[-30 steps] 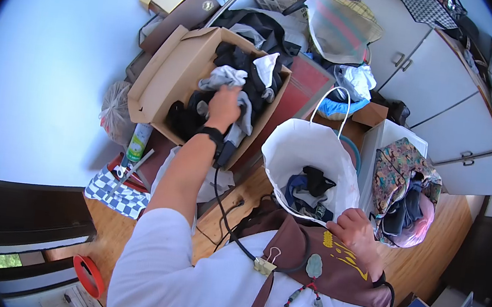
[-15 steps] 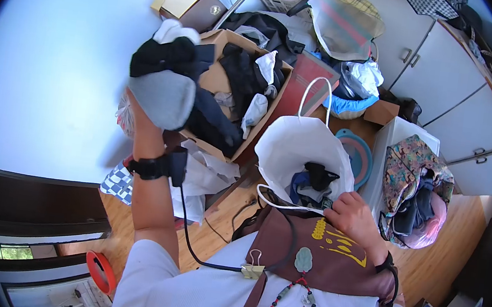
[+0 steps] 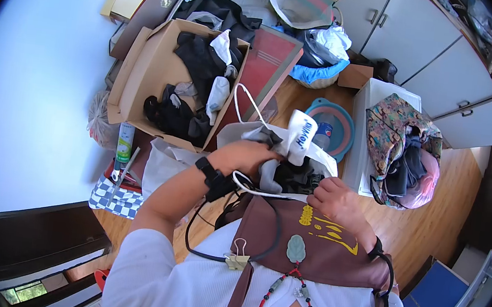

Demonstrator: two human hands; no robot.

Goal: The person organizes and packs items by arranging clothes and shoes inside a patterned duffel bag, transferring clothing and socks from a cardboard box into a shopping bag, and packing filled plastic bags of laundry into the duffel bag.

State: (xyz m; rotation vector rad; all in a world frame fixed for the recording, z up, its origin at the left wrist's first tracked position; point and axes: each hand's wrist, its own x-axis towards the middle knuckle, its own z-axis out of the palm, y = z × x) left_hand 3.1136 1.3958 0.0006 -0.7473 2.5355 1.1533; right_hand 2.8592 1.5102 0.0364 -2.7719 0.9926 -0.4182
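Note:
My left hand (image 3: pixel 250 157) is at the mouth of the white paper bag (image 3: pixel 233 134), its fingers closed round a bundle of socks. From that bundle a white sock with lettering (image 3: pixel 300 137) sticks up, and grey and black socks (image 3: pixel 272 175) hang beside it. My right hand (image 3: pixel 332 198) pinches the near right rim of the bag. To the upper left stands an open cardboard box (image 3: pixel 135 74) with black, grey and white socks (image 3: pixel 196 57) inside. The bag's inside is mostly hidden by the hand and socks.
Right of the bag are a blue and pink basin (image 3: pixel 348 135) with a bottle, and a white storage box (image 3: pixel 359 115) with a patterned cloth bag (image 3: pixel 397 131). A red box (image 3: pixel 269 53) lies beyond. A black cable (image 3: pixel 188 232) runs from my left wrist.
My left hand lifted a bundle of socks out of the cardboard box, swung it left, then brought it over to the white bag. My right hand has stayed on the bag's rim.

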